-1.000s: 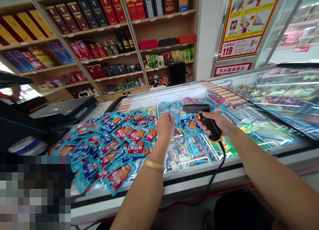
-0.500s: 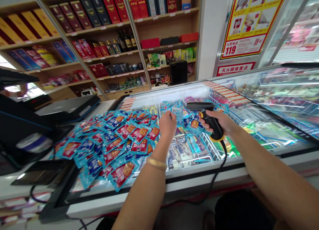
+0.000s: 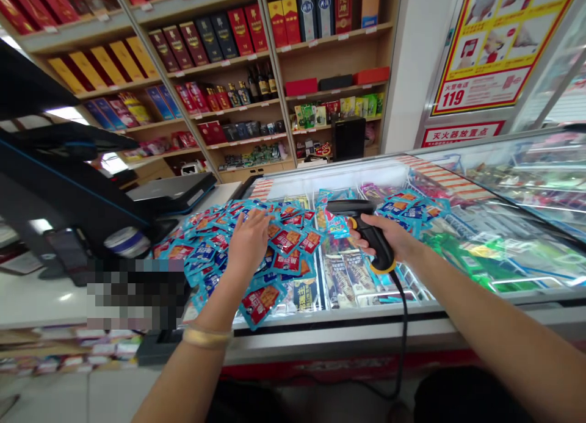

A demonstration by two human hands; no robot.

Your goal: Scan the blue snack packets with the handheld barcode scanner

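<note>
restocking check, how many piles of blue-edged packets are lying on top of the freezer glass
2. The large pile lies around and below the left hand; the small pile lies beyond the right hand. The hands may hide parts.

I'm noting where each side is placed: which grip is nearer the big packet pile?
Left. The left grip is over the big packet pile, though contact is unclear; the right grip is apart, off to the pile's right, holding the black scanner.
</note>
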